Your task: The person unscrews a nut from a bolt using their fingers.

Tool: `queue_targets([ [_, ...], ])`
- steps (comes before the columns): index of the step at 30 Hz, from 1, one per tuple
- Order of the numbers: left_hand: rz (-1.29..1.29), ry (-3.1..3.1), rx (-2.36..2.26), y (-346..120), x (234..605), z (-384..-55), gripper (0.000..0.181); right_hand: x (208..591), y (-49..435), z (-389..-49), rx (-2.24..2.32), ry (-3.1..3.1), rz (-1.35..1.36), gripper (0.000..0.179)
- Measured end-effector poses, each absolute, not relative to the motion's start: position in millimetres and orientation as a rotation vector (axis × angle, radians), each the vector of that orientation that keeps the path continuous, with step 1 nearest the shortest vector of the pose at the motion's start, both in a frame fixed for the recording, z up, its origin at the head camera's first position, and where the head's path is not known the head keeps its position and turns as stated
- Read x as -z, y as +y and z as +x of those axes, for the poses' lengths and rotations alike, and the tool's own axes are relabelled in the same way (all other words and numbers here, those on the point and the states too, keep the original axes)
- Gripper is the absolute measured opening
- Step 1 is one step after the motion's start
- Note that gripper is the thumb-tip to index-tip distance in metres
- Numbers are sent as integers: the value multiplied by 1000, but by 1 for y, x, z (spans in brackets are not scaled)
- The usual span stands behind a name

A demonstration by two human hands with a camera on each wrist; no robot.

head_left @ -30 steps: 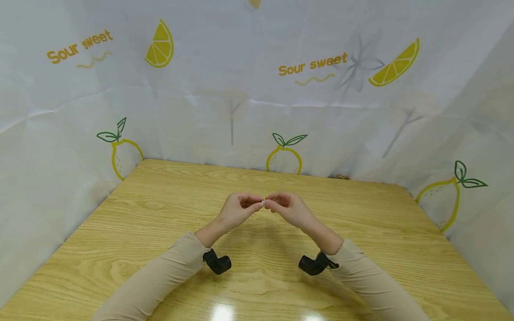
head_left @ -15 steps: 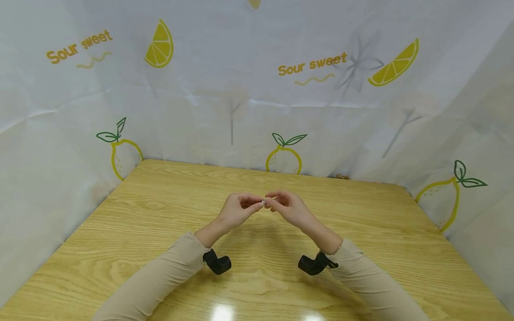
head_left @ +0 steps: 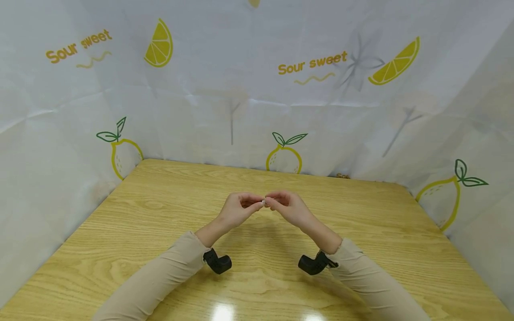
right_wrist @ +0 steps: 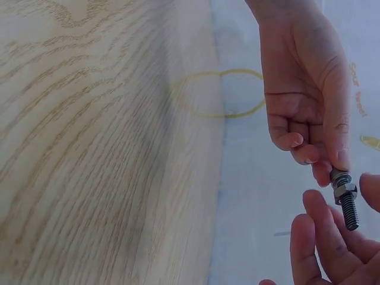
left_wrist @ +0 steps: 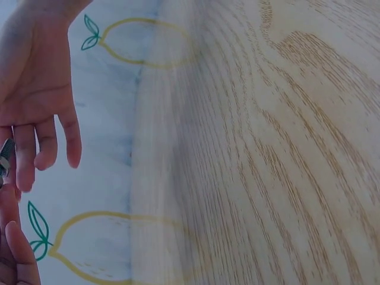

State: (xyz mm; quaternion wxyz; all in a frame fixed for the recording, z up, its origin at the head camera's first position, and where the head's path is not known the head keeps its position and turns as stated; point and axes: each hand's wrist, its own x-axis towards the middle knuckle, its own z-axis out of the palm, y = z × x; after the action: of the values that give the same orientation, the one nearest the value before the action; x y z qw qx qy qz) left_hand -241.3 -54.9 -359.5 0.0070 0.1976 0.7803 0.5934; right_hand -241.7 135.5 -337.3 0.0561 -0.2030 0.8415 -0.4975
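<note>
My left hand point(head_left: 238, 211) pinches one end of a small metal bolt point(right_wrist: 350, 215) between thumb and fingers. Its threaded end points toward my right hand point(head_left: 295, 210). A hex nut point(right_wrist: 345, 191) sits partway along the thread. In the right wrist view, my right thumb point(right_wrist: 371, 191) and fingers point(right_wrist: 329, 237) are spread loosely about the nut and thread, with a gap between thumb and nut. Whether a right finger touches from behind is hidden. At the left wrist view's edge, the bolt is partly cut off above my left fingers point(left_wrist: 22, 249).
A wood-grain table point(head_left: 180, 191) lies under both hands. White curtain point(head_left: 209, 120) printed with lemons stands behind it and at the sides. Black wrist cameras point(head_left: 218, 262) hang below each sleeve cuff.
Both arms stay in place. Only the right thumb and fingers shift slightly at the bolt; its silver part showed a little more half a second ago.
</note>
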Motion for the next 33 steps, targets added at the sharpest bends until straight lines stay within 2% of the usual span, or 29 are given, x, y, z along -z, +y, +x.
queue_targets([
  [6,631,2451,-1858,-56,361,-241,23,338,136,-241,1516,2567,-626,27],
  [12,636,2453,-1855,-56,360,-241,25,338,136,-242,1505,2563,-663,40],
  [21,653,2461,-1850,-57,360,-241,25,337,136,-241,1478,2580,-656,27],
  [27,650,2441,-1868,-57,360,-241,26,337,136,-241,1476,2569,-657,38],
  [33,647,2451,-1868,-56,361,-242,24,338,135,-242,1439,2581,-621,33],
])
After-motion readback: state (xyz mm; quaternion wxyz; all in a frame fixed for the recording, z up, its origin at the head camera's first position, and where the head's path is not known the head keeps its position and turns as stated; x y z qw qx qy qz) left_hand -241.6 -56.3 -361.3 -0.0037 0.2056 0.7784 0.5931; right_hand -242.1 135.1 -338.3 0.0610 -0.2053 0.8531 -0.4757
